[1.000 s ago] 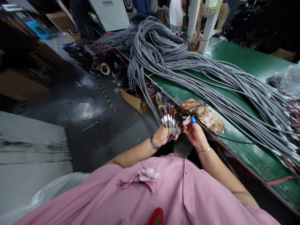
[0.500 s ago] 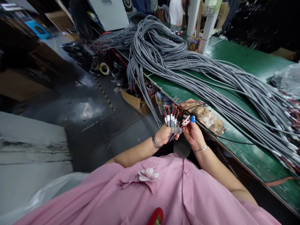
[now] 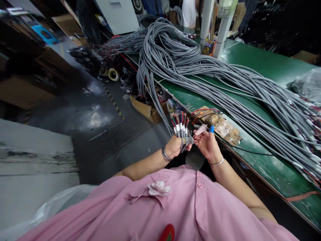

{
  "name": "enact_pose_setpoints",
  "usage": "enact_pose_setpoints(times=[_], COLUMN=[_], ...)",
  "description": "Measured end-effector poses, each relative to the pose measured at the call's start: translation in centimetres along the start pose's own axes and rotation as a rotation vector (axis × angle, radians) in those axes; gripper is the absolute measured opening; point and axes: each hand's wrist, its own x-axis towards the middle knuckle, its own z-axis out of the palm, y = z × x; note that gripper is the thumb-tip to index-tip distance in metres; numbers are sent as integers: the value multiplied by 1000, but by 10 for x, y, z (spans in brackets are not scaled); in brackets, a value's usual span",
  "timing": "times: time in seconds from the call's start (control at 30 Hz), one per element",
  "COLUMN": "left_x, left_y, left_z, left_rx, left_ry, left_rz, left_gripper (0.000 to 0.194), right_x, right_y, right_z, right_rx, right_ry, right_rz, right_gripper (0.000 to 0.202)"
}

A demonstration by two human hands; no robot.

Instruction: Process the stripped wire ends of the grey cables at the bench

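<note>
My left hand is closed around a bundle of grey cables. Their upper ends fan out above the fist, with white sleeves and stripped red, green and dark wires. A grey wrap with a yellow band covers the left thumb, which lies across the cables. Close by on the right, my right hand has its palm turned up and its blue-capped thumb away from the fingers. Its fingertips are beside thin loose wires from the bundle. A pale pinkish covering shows at its fingers, blurred.
Long grey cables lie heaped along the green table. Near its edge sits a worn, tape-covered block with red and black leads. Below is an open cardboard box. A person in white is behind the table.
My right thumb has moved up and away from the fingers, opening the hand. The right hand has shifted slightly right, while the left still grips the cables.
</note>
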Motion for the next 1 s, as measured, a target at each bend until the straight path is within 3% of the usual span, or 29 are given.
enact_pose_setpoints(times=[0.17,0.47,0.7,0.87,1.0], left_x=[-13,-12,-9,-7,-5], left_y=[0,0,-4,-8,-13], left_z=[2,5,11,15,18], left_rx=[12,12,-8,2,-20], left_ry=[35,76,150,200,216], left_rz=[39,77,98,105,107], left_gripper=[27,29,26,25,25], right_x=[-4,-4,-3,0,6], right_y=[-3,-3,-5,6,9], right_z=[-3,-4,1,-1,-1], right_rx=[9,-173,-138,-217,-161], right_ry=[-30,71,142,275,184], right_rz=[-15,-109,-130,-343,-266], right_gripper=[36,29,31,35,40])
